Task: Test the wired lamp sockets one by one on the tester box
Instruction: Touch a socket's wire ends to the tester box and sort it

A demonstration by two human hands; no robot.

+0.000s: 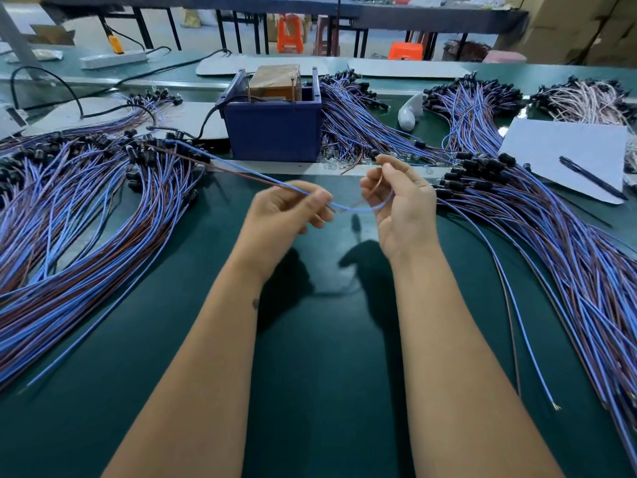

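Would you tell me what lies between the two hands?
In the head view, a blue wire sags between left hand and right hand, above bare green mat.

We see a dark green table (pixel 310 357) under everything. The wire pair (pixel 241 175) pinched between the left hand (pixel 279 219) and the right hand (pixel 403 212) is one blue strand and one brown strand. The left heap of wires (pixel 79 215) and the right heap of wires (pixel 568 257) repeat that blue and brown mix, each tipped with black sockets (pixel 482 167). The far right bundle (pixel 586 98) looks pale pink and white instead. The tester box (pixel 274 132) is deep blue, with a tan, cardboard-coloured block (pixel 275 81) inside. A white sheet (pixel 565 146) carries a black pen (pixel 591 177). Beyond the table stand orange stools (pixel 290 32).
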